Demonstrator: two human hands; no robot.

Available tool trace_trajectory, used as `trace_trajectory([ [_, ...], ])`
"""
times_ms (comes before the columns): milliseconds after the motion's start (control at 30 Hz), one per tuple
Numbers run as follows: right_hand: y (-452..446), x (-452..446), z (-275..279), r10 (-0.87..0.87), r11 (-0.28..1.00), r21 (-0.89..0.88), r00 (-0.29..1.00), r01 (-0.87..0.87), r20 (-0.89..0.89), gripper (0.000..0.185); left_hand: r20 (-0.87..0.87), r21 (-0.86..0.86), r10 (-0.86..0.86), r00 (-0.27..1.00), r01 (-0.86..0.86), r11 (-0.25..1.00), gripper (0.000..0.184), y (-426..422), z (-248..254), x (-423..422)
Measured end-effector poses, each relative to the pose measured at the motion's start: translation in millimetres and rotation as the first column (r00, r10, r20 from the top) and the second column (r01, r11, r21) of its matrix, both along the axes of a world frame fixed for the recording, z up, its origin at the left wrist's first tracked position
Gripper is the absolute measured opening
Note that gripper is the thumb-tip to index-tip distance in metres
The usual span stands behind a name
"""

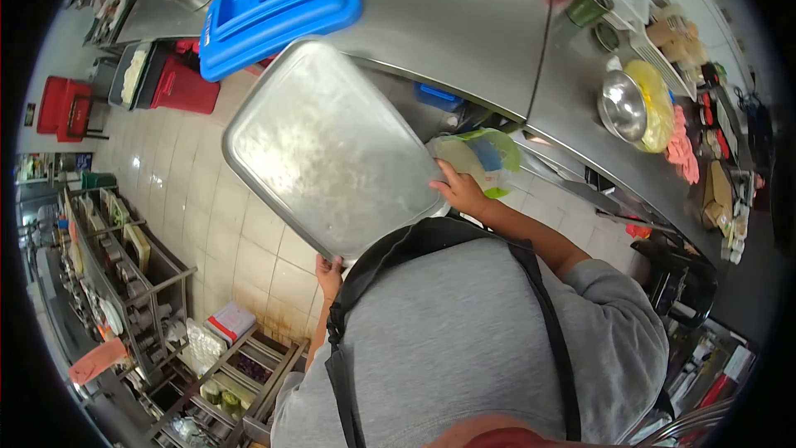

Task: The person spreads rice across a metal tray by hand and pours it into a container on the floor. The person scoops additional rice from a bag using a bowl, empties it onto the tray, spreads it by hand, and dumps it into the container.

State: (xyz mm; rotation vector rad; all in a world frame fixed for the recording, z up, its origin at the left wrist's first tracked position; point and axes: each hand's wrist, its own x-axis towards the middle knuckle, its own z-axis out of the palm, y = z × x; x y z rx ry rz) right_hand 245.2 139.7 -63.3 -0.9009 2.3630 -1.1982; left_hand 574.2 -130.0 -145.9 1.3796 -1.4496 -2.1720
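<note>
Right hand (460, 191) and left hand (330, 274) gripped the tray (327, 137), and I had fingers closed on its right edge and its near edge! The tray hung in front of the apron (414, 236), over floor (249, 241). Bare tiles gave room to the left; the far corner met the lid (282, 12) in view, contact unclear, and the counter (452, 25) edge ran beyond.

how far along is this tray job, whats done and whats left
Done: the large rectangular silver metal tray is picked up, its visible face bare.
In hand: the left hand and right hand grip its edges, near the stainless steel counter.
Left: probably setting it down, since both hands hold it; where, I can't tell.
</note>
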Motion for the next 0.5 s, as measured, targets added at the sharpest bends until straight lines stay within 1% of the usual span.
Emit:
trace_trajectory([
  [33,20.1,4.0,1.5,-0.016,1.0,-0.002,1.0,0.016,-0.003,0.057,-0.122,-0.212,-0.019,0.992,-0.007,0.977,0.027,7.4,23.8,-23.6],
  [100,58.5,8.6,4.7,-0.164,0.986,0.028,0.986,0.164,0.009,0.058,-0.054,-0.245,-0.081,0.995,0.065,0.967,0.025,6.7,58.9,-67.7],
  [133,76.0,9.2,-0.8,-0.207,0.978,-0.013,0.978,0.207,-0.021,0.058,-0.034,-0.309,-0.164,0.986,0.146,0.94,0.024,3.0,74.1,-89.0],
  [167,88.7,9.0,0.6,-0.22,0.975,-0.015,0.975,0.22,-0.022,0.058,-0.007,-0.37,-0.243,0.97,0.224,0.902,0.024,-2.0,86.6,-110.5],
  [233,107.1,0.3,16.6,-0.381,0.925,-0.024,0.925,0.38,-0.011,0.058,-0.08,-0.528,-0.335,0.939,0.245,0.813,0.019,-6.9,100.1,-161.7],
  [267,109.4,-11.9,24.1,-0.438,0.897,-0.115,0.893,0.427,-0.102,0.059,-0.008,-0.569,-0.397,0.918,0.322,0.756,0.021,-17.0,106.2,-185.9],
  [300,111.6,-28.4,28.6,-0.474,0.879,-0.152,0.865,0.452,-0.167,0.061,0.069,-0.602,-0.451,0.89,0.398,0.692,0.024,-23.7,113.5,-211.6],
  [367,117.7,-68.9,27.9,-0.501,0.865,-0.165,0.826,0.473,-0.257,0.063,-0.084,-0.532,-0.445,0.892,0.337,0.776,0.025,-14.0,140.6,-272.3],
  [400,121.4,-86.7,26.0,-0.494,0.869,-0.143,0.821,0.473,-0.286,0.064,-0.087,-0.475,-0.431,0.898,0.343,0.81,0.026,-13.5,145.9,-296.5],
  [433,119.0,-94.8,62.5,-0.522,0.853,0.013,0.852,0.522,-0.029,0.064,-0.085,-0.415,-0.417,0.905,0.348,0.841,0.028,-13.7,149.2,-316.5],
  [467,116.0,-103.3,100.9,-0.55,0.835,0.176,0.805,0.522,0.224,0.065,-0.136,-0.357,-0.375,0.917,0.308,0.882,0.032,-8.9,155.1,-335.9],
  [500,120.0,-112.7,97.6,-0.549,0.835,0.181,0.803,0.519,0.232,0.065,-0.182,-0.295,-0.327,0.927,0.265,0.918,0.036,-3.2,159.3,-352.2],
])
